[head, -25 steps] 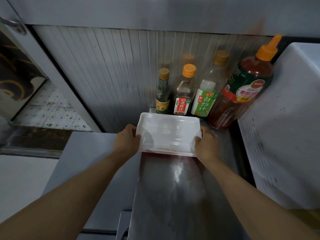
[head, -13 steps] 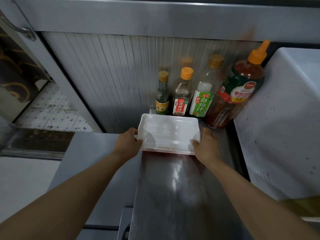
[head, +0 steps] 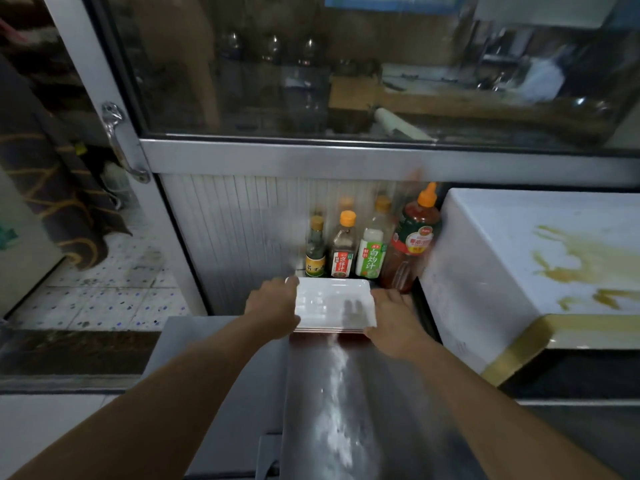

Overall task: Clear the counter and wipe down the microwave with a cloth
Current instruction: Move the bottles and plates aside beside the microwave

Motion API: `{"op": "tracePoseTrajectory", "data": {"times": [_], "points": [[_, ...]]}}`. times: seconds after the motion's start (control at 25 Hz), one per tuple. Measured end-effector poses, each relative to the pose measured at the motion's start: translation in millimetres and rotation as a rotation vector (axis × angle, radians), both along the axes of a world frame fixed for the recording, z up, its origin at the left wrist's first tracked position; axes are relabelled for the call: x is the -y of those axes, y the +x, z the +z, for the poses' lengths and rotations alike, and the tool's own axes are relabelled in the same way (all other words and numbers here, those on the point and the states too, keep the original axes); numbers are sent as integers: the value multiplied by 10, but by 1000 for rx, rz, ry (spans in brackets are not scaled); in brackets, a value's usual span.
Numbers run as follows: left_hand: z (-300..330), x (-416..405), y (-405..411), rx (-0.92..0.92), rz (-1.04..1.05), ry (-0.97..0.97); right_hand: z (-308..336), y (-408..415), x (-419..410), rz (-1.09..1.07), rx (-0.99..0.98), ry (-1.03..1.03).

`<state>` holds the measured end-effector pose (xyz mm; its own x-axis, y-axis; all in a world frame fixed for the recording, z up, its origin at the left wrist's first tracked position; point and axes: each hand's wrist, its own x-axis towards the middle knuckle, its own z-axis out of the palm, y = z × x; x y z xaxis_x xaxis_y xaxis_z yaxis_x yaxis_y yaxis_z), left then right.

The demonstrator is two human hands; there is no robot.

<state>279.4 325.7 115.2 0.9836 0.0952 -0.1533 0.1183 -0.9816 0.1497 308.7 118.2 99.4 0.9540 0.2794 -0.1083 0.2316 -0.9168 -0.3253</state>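
A stack of white rectangular plates [head: 332, 301] lies at the far end of the shiny steel counter [head: 353, 403], just in front of the sauce bottles. My left hand [head: 273, 304] grips the stack's left edge, fingers curled round it. My right hand [head: 393, 318] holds its right edge, fingers lying along the side. The white microwave [head: 512, 258] stands right of the counter; yellow-brown stains [head: 581, 258] cover its top. No cloth is in view.
Several sauce bottles stand against the ribbed wall: a small dark one [head: 316, 249], an orange-capped one [head: 343, 249], a green-labelled one [head: 372, 252] and a large red one [head: 414, 240]. Above is a glass window [head: 346, 64]. A door with a handle [head: 119, 140] is on the left.
The view has tilted up, so the window and the microwave's stained top now show. Both hands have stayed on the plate stack's edges at the far end of the counter.
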Motion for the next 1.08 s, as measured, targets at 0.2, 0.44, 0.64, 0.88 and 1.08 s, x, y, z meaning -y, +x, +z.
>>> {"op": "tracePoseTrajectory", "data": {"times": [0.2,0.44,0.64,0.88,1.08], "points": [[372,209,-228,52,-115,57,432,-452,117,-36,55,23],[663,554,-451,41,-234,70,775,-886,441,-99,106,2],[852,966,-685,43,-300,53,948,-1197,801,-111,182,17],[958,1723,-1081,61,-343,16,1021,-1649,1556,-150,177,11],[850,2586,-1582,41,-395,8,987,-2173,2434,-232,171,4]]}}
